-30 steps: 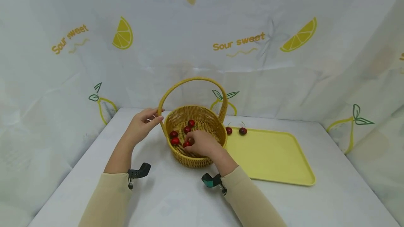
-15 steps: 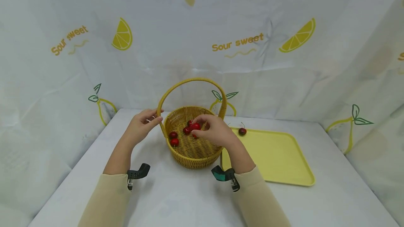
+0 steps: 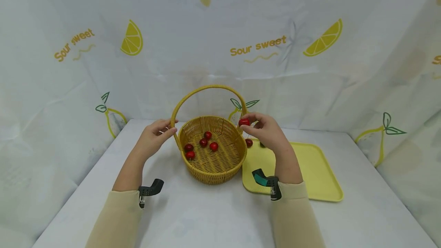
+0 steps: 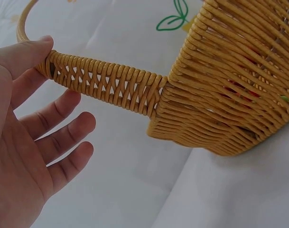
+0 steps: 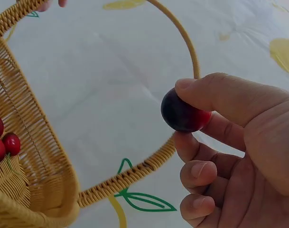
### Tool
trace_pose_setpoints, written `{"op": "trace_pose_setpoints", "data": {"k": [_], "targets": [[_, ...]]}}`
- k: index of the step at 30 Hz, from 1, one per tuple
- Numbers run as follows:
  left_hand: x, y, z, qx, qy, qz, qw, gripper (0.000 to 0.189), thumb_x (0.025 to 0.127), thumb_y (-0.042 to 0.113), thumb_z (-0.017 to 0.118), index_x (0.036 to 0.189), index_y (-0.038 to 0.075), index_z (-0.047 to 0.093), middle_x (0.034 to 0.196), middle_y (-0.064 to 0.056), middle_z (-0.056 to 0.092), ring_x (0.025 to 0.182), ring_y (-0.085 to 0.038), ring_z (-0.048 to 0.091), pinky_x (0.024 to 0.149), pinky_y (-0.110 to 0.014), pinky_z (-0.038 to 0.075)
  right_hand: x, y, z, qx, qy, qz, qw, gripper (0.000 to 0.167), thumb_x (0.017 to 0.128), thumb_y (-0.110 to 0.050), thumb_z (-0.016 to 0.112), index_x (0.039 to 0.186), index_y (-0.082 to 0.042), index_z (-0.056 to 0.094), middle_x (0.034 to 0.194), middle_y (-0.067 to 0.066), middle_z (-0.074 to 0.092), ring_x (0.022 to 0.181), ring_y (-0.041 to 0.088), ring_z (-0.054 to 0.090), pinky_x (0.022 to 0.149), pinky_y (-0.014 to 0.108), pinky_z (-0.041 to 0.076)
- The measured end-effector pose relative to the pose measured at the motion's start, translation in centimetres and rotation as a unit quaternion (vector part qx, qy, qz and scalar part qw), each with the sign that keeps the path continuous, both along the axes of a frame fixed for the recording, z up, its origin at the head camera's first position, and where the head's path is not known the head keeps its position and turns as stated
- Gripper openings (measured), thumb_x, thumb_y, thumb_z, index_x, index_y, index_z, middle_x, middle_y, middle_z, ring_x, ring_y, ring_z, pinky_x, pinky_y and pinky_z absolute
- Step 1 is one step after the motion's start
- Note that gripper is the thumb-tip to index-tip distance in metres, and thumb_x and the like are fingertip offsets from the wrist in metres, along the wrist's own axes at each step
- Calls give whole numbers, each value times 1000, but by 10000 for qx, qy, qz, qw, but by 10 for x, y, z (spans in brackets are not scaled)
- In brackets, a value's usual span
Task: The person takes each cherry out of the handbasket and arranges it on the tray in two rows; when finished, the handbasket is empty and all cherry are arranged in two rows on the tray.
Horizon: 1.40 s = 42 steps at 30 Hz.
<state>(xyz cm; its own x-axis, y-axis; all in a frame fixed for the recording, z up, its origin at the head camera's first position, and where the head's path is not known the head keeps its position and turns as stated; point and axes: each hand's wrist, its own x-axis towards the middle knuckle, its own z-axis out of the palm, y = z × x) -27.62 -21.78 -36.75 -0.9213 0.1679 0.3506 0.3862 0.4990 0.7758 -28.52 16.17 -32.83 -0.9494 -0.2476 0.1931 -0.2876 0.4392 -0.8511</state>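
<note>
A yellow woven basket (image 3: 211, 178) stands mid-table with several red cherries (image 3: 204, 142) on its floor. At the left side of its arched handle (image 4: 106, 85), my left hand (image 3: 151, 139) pinches the wicker between thumb and index finger, the other fingers loose. Raised beside the handle's right side, my right hand (image 3: 267, 130) pinches one cherry (image 5: 184, 111) between thumb and fingers, dark on one side and red on the other. That cherry is outside the basket, above its right rim.
Right of the basket lies a yellow tray (image 3: 315, 171). Near its back left corner sits a cherry (image 3: 249, 142); another dark cherry (image 3: 263, 145) is partly hidden behind my right hand. A white printed cloth (image 3: 193, 49) hangs behind the table.
My right hand has lifted a cherry out of the basket and moved right and up, toward the tray side. The left hand has kept its hold on the handle.
</note>
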Motion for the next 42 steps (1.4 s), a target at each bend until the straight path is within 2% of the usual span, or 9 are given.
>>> {"op": "trace_pose_setpoints", "data": {"k": [2, 6, 9, 15, 22, 29, 36, 42], "targets": [[-2, -2, -2, 9, 27, -11, 10000, 36, 103, 27, 67, 136, 12, 68, 112, -10, 65, 104, -25, 58, 90, -44, 49, -3, 11, -2, 96, -38, -149, 9998, 36, 95, -34, 76, 124, -14, 69, 109, 8, 65, 78, 27, 54, 56, 33, 45], [-3, -3, -4, 56, 74, -15, 10000, 36, 102, 29, 67, 134, 13, 70, 110, -9, 65, 103, -25, 58, 90, -44, 49, -8, 33, -9, 234, -42, -367, 9990, 43, 96, -41, 73, 130, -15, 68, 118, 7, 67, 94, 28, 59, 77, 40, 47], [-3, -4, -4, 46, 64, 9, 10000, 36, 102, 30, 67, 134, 13, 70, 110, -8, 65, 103, -24, 58, 90, -43, 49, -12, 50, -17, 302, -111, -537, 9980, 48, 98, -44, 70, 135, -15, 65, 125, 9, 65, 105, 30, 60, 87, 45, 45], [-3, -4, -3, -37, 11, 2, 10000, 37, 103, 31, 66, 134, 12, 69, 110, -9, 65, 103, -25, 58, 89, -44, 49, -17, 79, -34, 542, -417, -842, 9941, 54, 102, -46, 63, 142, -11, 59, 138, 15, 57, 126, 37, 51, 98, 50, 44], [-3, -3, -2, -38, -19, -6, 10000, 37, 103, 31, 65, 136, 13, 68, 113, -9, 65, 104, -25, 58, 89, -43, 49, -22, 102, -59, 676, -790, -1120, 9883, 53, 105, -42, 59, 143, -6, 56, 137, 19, 57, 117, 35, 51, 94, 46, 46], [-1, -2, 0, 37, 126, -82, 9999, 34, 103, 25, 66, 133, 10, 69, 112, -10, 66, 103, -24, 58, 90, -44, 48, -32, 115, -88, 673, -1363, -1393, 9785, 54, 105, -38, 59, 145, -1, 53, 142, 25, 52, 126, 41, 49, 106, 55, 41], [-3, -3, -1, 28, 91, -44, 9999, 35, 103, 26, 66, 134, 10, 69, 112, -10, 66, 104, -24, 59, 90, -43, 49, -43, 117, -116, 952, -1293, -1652, 9731, 51, 103, -35, 63, 138, 2, 58, 128, 24, 57, 111, 35, 50, 99, 48, 41], [-4, -3, -2, 19, 65, -35, 10000, 35, 103, 27, 66, 133, 10, 69, 112, -10, 66, 104, -24, 59, 91, -44, 49, -39, 114, -118, 1323, -1120, -1832, 9677, 49, 103, -33, 62, 135, 4, 60, 128, 26, 59, 109, 37, 54, 100, 52, 42]]}}
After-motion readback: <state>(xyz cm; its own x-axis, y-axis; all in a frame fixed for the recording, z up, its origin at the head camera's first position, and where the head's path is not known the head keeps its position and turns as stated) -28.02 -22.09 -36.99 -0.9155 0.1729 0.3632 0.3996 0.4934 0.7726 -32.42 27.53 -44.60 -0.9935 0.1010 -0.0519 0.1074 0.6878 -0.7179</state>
